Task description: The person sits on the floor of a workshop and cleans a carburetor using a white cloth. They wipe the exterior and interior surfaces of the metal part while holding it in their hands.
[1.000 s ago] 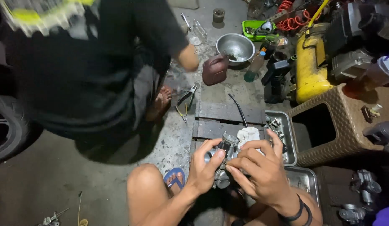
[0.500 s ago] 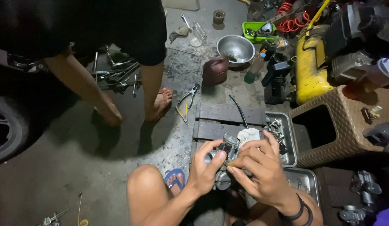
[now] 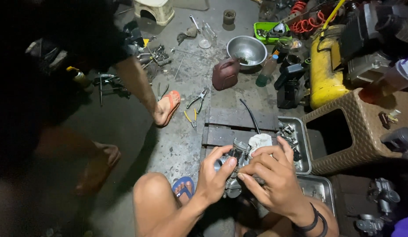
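Both hands, left hand [image 3: 215, 177] and right hand [image 3: 274, 175], grip one small grey metal carburettor [image 3: 236, 169] over a wooden pallet [image 3: 239, 118]; two metal trays [image 3: 302, 151] sit beside, one pliers [image 3: 197, 100] nearby

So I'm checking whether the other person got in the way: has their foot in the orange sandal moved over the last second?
Cannot tell for the foot: the orange sandal sits as before beside the pliers, though their body shifted left.

We see a stained concrete floor [image 3: 177, 145], dim at nine o'clock — a brown wicker stool [image 3: 344, 131] at three o'clock, a cream plastic stool [image 3: 154, 9] at twelve.
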